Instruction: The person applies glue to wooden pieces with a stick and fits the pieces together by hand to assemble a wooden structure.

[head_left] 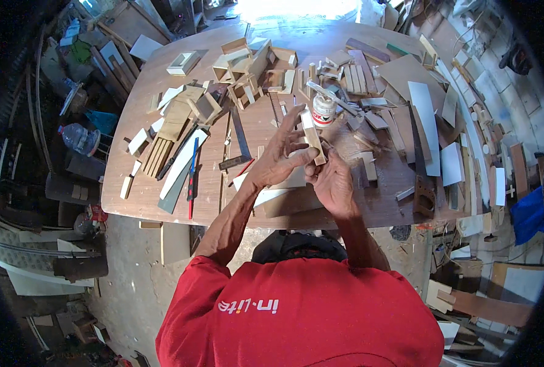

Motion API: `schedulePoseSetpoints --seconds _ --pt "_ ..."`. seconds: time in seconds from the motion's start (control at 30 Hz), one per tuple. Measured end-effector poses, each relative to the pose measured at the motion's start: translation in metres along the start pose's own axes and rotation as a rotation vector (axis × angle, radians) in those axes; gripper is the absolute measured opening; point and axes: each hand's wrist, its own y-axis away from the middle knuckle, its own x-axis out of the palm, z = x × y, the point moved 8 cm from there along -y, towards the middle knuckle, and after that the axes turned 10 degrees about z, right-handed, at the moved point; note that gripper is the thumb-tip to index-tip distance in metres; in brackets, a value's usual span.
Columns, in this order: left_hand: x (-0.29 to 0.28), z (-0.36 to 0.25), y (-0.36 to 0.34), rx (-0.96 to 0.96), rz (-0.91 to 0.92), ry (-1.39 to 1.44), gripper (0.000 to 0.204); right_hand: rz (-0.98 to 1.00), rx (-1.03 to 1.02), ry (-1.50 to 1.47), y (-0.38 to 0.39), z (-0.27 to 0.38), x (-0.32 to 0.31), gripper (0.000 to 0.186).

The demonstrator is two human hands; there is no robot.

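Observation:
Between both hands, over the near middle of the table, a short wooden strip with one white face is held tilted. My left hand grips it between the thumb and the fingers, with the fingertips along its upper end. At the strip's lower end, my right hand is closed in a pinch, its fingertips partly hidden. Just beyond the strip stands a white jar with a red and white label. Beneath the hands lies a flat board, partly covered by them.
Small open wooden boxes crowd the table's far side. To the left lie a try square, a red pencil and several wood strips. Offcuts and a handsaw cover the right side of the brown table.

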Motion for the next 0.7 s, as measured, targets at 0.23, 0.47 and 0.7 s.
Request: schedulePoseSetpoints --seconds 0.23,0.47,0.7 --pt "0.021 0.033 0.008 -0.023 -0.063 0.294 0.075 -0.202 -0.354 1.434 0.034 0.061 0.001 0.031" --pt "0.058 0.072 0.02 -0.213 -0.04 0.619 0.068 -0.106 -0.427 1.614 0.039 0.094 0.02 0.027" --pt "0.04 0.016 0.036 0.079 -0.362 -0.141 0.051 0.183 -0.384 1.895 0.047 0.116 0.032 0.032"
